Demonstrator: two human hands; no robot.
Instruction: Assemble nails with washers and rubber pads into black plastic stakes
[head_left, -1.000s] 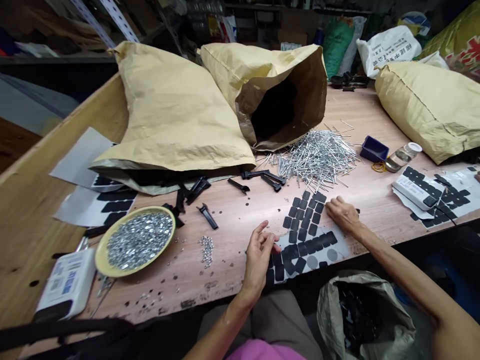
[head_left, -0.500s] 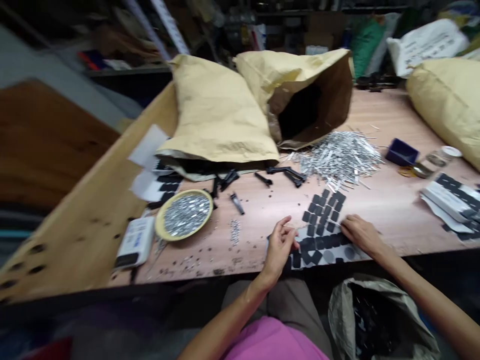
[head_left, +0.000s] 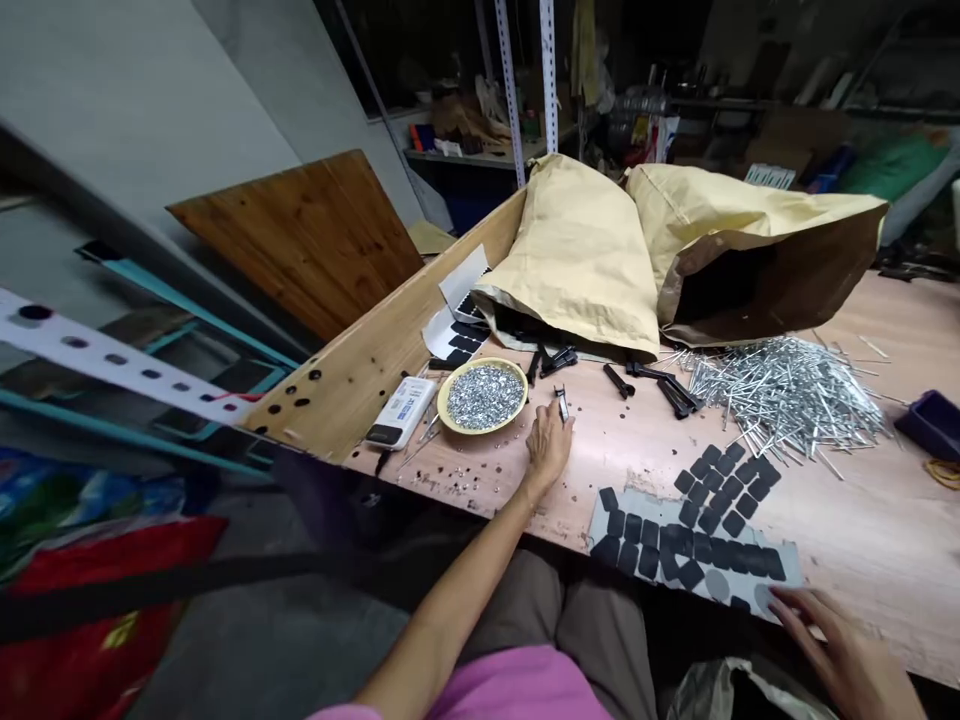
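My left hand (head_left: pixel 550 442) reaches forward on the wooden table, palm down. Its fingers close around the lower end of a small silver-and-black clip-like part (head_left: pixel 562 402), whose pronged end sticks out beyond them. Left of this hand is a yellow bowl (head_left: pixel 448 418) full of tiny shiny metal pieces (head_left: pixel 486 397). My right hand (head_left: pixel 844 645), slightly blurred, hovers by the table's front edge with its fingers stretched out and nothing visible in them. Beside its fingertips lies a grey backing sheet (head_left: pixel 791 568) bearing rows of black rounded pads (head_left: pixel 679 540); more loose pads (head_left: pixel 724 485) lie just behind it.
A white-and-black box-shaped device (head_left: pixel 403 412) sits left of the bowl. Black plastic parts (head_left: pixel 619 380) are scattered behind my left hand. A heap of thin metal strips (head_left: pixel 795 395) lies before two large paper sacks (head_left: pixel 585 250). A dark blue tray (head_left: pixel 930 425) stands at right.
My view has turned left. My left hand has moved left from the pad sheet to the clip-like part. My right hand has drawn back from the loose pads toward the table edge, its fingers now extended.
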